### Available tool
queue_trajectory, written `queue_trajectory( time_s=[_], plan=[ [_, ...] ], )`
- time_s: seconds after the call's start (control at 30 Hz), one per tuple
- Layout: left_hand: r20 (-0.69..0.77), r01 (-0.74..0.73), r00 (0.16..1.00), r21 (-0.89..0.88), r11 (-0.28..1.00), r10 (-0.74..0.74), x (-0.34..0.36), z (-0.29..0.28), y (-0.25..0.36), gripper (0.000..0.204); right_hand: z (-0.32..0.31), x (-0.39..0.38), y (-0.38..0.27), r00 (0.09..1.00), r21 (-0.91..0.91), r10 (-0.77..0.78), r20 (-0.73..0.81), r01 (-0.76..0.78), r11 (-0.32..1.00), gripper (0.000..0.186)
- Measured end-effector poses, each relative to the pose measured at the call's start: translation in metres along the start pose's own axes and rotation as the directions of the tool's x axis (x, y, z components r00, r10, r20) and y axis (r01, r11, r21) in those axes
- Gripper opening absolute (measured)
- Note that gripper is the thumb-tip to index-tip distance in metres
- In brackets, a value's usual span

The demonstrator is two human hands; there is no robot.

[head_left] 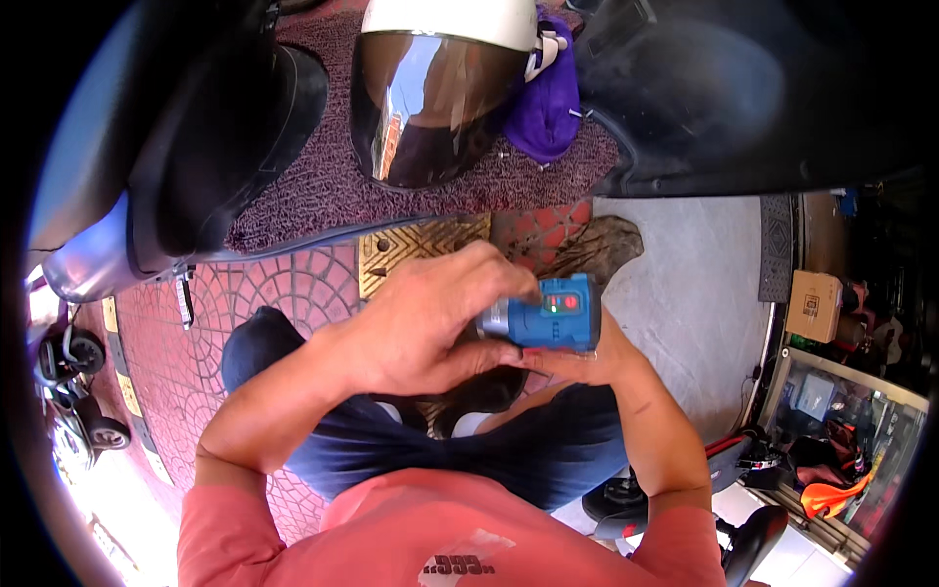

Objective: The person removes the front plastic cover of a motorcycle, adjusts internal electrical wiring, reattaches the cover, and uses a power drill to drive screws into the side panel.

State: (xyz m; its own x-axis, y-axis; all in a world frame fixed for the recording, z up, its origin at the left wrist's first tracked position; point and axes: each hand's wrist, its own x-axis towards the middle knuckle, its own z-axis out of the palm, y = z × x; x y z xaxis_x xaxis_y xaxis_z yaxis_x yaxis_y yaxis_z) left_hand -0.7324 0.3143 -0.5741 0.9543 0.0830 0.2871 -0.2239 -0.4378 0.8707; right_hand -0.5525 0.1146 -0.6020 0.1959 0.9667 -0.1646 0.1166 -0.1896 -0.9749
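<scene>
the blue tool (553,311) sits in the middle, between both hands. the left hand (421,318) curls over its left end, fingers closed on it. the right hand (587,357) holds it from below — closed around it. far off lie a helmet (440,88) and a purple bag (548,103) on a mat (323,186).

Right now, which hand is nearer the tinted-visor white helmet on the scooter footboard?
Left. The left hand is wrapped over the front of the blue cordless power tool, directly below the helmet. The right hand cradles the tool from underneath, lower and further right.
</scene>
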Motion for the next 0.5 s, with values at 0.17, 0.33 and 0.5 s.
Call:
queue_trajectory(
  time_s=[0.17, 0.33, 0.5],
  plan=[
    [0.057, -0.084, 0.995, 0.053, 0.995, 0.081, 0.004, 0.004, -0.006, 0.062, -0.014, 0.001, -0.007, 0.988, -0.065, 0.112, 0.110, -0.105, 0.992, 0.048],
    [0.048, -0.122, 0.992, 0.073, 0.990, 0.119, 0.011, 0.003, 0.003, 0.059, -0.012, -0.005, -0.021, 0.987, 0.171, 0.158, 0.031, -0.161, 0.972, 0.048],
    [0.070, -0.098, 0.993, 0.087, 0.991, 0.092, 0.012, 0.013, -0.003, 0.062, -0.021, -0.002, -0.010, 0.984, 0.008, 0.139, 0.112, -0.141, 0.990, 0.056]
  ],
)
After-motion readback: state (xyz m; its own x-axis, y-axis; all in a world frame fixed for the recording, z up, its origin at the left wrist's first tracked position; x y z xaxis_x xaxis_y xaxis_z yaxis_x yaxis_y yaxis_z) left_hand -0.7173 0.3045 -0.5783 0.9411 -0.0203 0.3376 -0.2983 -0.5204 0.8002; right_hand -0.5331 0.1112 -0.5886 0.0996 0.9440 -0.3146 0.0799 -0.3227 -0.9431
